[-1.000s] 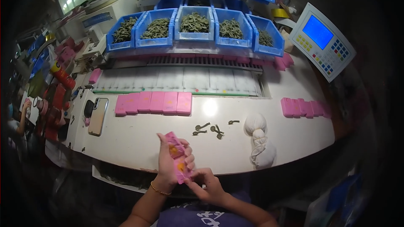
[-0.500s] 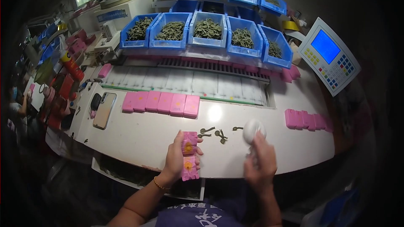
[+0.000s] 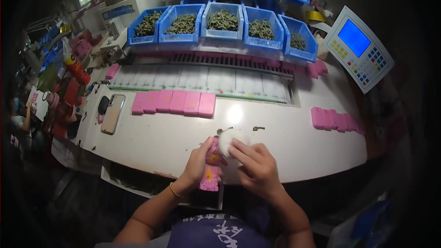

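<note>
My left hand, a bracelet at its wrist, is wrapped round an opened pink rubber mould near the table's front edge. Both inner faces, each with a yellow-orange patch, are turned up. Closed on a white round powder puff, my right hand has it at the upper half of the mould; blur hides whether they touch. Just beyond the puff a small dark green piece with a stem lies partly covered. Another stemmed green piece rests farther right on the white table.
A row of pink moulds stands behind my hands, with another row at the right. Blue bins of green pieces rise at the back. A phone lies left; a control panel stands right. Another person sits far left.
My right hand has brought the white puff leftward from the loose green pieces to the mould. The mould in my left hand has shifted slightly, and the whole view has moved a little.
</note>
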`<act>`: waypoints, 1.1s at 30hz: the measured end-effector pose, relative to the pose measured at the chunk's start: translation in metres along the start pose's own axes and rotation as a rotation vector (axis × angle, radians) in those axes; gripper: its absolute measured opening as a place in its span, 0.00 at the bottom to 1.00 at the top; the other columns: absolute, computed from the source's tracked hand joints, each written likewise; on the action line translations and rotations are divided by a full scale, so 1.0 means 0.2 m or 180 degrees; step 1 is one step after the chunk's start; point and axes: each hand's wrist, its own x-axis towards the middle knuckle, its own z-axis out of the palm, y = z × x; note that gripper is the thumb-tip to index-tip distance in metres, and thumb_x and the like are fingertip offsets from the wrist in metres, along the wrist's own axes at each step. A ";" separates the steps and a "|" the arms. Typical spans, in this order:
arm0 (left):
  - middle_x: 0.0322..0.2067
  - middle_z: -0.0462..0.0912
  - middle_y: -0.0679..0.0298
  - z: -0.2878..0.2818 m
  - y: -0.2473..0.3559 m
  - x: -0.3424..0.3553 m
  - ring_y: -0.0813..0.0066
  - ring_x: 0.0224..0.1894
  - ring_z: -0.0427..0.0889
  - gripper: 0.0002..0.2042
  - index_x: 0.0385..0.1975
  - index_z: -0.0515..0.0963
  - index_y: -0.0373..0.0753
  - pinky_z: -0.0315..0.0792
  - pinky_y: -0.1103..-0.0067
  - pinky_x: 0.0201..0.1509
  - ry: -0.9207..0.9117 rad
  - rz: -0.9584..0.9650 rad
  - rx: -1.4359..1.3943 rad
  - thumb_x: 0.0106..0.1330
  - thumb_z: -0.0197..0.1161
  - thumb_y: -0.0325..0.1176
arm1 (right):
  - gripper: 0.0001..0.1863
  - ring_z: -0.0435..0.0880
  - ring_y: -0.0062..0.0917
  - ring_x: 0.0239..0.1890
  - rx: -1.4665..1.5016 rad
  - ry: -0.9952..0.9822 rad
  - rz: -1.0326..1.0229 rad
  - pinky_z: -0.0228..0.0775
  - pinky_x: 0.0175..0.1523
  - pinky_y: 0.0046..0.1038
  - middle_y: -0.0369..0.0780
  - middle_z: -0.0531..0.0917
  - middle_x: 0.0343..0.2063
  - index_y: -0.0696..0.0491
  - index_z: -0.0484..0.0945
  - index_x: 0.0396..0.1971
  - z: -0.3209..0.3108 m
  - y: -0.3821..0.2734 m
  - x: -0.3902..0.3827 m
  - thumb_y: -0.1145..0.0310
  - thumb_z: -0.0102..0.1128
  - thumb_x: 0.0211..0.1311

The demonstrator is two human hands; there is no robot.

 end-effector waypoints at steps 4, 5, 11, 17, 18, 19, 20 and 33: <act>0.29 0.82 0.56 0.00 -0.01 0.03 0.71 0.20 0.79 0.28 0.44 0.77 0.32 0.79 0.75 0.26 0.0203 0.0192 -0.0087 0.76 0.41 0.54 | 0.33 0.79 0.33 0.33 0.0379 0.0660 -0.0384 0.76 0.40 0.30 0.44 0.83 0.52 0.58 0.79 0.52 0.00 -0.12 -0.07 0.82 0.61 0.35; 0.29 0.82 0.57 0.01 -0.02 0.04 0.72 0.20 0.79 0.27 0.43 0.77 0.32 0.78 0.77 0.27 0.0199 0.0960 0.0373 0.77 0.41 0.52 | 0.33 0.79 0.32 0.32 0.0512 -0.0129 -0.0750 0.75 0.38 0.30 0.43 0.84 0.51 0.58 0.80 0.51 0.01 -0.15 -0.10 0.83 0.59 0.35; 0.26 0.81 0.58 -0.01 -0.04 0.03 0.76 0.26 0.80 0.25 0.41 0.78 0.30 0.76 0.80 0.32 0.0284 0.0974 0.0343 0.79 0.42 0.49 | 0.28 0.80 0.33 0.34 0.2092 -0.0826 0.0240 0.75 0.44 0.31 0.43 0.84 0.52 0.55 0.83 0.46 -0.25 -0.03 -0.27 0.82 0.60 0.37; 0.24 0.80 0.57 0.02 -0.04 0.05 0.72 0.22 0.80 0.27 0.42 0.75 0.32 0.78 0.77 0.29 -0.0067 0.0620 -0.0132 0.77 0.39 0.54 | 0.25 0.77 0.41 0.48 -0.1210 -0.0167 0.0587 0.70 0.56 0.35 0.45 0.82 0.51 0.56 0.81 0.48 -0.20 0.15 -0.20 0.77 0.66 0.43; 0.24 0.80 0.57 0.03 -0.04 0.05 0.72 0.22 0.80 0.27 0.42 0.75 0.32 0.78 0.77 0.29 -0.0071 0.0394 -0.0272 0.77 0.39 0.54 | 0.25 0.77 0.41 0.48 -0.1226 -0.0143 0.0441 0.70 0.56 0.35 0.45 0.82 0.51 0.56 0.81 0.48 -0.16 0.13 -0.19 0.77 0.66 0.43; 0.25 0.80 0.57 0.05 -0.05 0.03 0.72 0.21 0.80 0.28 0.43 0.75 0.32 0.77 0.77 0.28 0.0070 0.0468 -0.0390 0.77 0.39 0.54 | 0.23 0.76 0.41 0.51 -0.0438 -0.0153 0.0627 0.67 0.58 0.35 0.44 0.82 0.50 0.56 0.81 0.48 -0.11 0.10 -0.18 0.72 0.69 0.47; 0.25 0.80 0.57 0.05 -0.06 0.02 0.72 0.21 0.80 0.28 0.43 0.75 0.32 0.77 0.77 0.28 0.0191 0.0459 -0.0409 0.77 0.39 0.54 | 0.22 0.74 0.41 0.53 0.0373 -0.0167 0.0823 0.65 0.60 0.35 0.43 0.81 0.49 0.56 0.81 0.48 -0.05 0.06 -0.18 0.68 0.71 0.51; 0.41 0.78 0.60 0.02 -0.16 -0.11 0.74 0.45 0.78 0.15 0.45 0.75 0.32 0.75 0.79 0.44 -0.0497 0.2060 0.1223 0.73 0.58 0.40 | 0.17 0.76 0.26 0.38 0.2301 -0.0260 0.1608 0.69 0.47 0.25 0.38 0.82 0.35 0.56 0.83 0.42 0.06 0.03 -0.22 0.68 0.75 0.52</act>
